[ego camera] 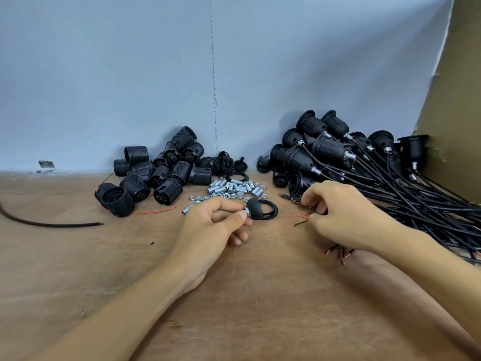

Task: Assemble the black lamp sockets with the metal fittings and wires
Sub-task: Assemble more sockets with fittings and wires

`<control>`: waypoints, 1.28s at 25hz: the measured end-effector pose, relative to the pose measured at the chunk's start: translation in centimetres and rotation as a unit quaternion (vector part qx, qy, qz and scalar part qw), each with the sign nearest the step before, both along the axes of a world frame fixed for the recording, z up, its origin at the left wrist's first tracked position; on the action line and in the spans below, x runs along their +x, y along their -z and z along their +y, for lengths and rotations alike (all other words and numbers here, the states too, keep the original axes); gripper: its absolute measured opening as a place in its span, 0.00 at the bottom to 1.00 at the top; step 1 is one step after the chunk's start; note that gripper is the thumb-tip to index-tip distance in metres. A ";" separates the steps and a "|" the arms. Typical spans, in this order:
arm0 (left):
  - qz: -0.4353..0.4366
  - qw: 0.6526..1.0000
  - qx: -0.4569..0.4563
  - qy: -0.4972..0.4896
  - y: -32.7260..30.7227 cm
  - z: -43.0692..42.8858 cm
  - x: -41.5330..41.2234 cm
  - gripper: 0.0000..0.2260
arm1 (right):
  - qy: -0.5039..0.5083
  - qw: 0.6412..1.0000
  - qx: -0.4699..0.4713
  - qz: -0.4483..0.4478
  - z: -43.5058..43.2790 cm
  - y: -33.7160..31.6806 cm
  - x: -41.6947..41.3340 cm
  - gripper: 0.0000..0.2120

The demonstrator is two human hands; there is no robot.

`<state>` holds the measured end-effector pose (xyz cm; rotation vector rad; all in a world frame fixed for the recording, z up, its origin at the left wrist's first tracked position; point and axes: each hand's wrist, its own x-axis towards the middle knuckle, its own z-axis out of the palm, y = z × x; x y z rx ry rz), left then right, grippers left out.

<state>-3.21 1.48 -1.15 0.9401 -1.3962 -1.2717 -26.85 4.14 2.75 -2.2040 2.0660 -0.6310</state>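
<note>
My left hand (pixel 216 225) pinches a black dome-shaped socket cap (pixel 255 207) with a metal fitting at its narrow end, just above a black ring (pixel 270 210) lying on the table. My right hand (pixel 338 212) has curled fingers on the stripped red and black wire ends (pixel 299 200) at the edge of the cable bundle. A heap of threaded metal tubes and nuts (pixel 234 188) lies behind the left hand. Loose black threaded socket bodies (pixel 156 173) are piled at the back left.
Assembled sockets with black cables (pixel 351 157) are stacked at the back right, their cables (pixel 429 209) fanning toward the right edge. A loose black cable (pixel 52 224) lies at the left. A cardboard wall (pixel 458 100) stands on the right, and a blue wall behind.
</note>
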 end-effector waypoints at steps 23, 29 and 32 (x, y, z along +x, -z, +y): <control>-0.036 0.999 -0.006 0.005 -0.2 0.3 -0.2 0.04 | 0.009 0.989 -0.098 0.115 0.9 0.6 1.5 0.08; 0.119 0.988 0.088 0.035 -0.7 -0.3 0.7 0.07 | -0.135 0.961 -0.208 -0.121 0.9 2.3 3.4 0.06; 0.141 0.982 0.110 0.064 -0.9 -0.6 1.0 0.07 | -0.159 0.953 -0.233 -0.113 1.1 2.1 3.4 0.06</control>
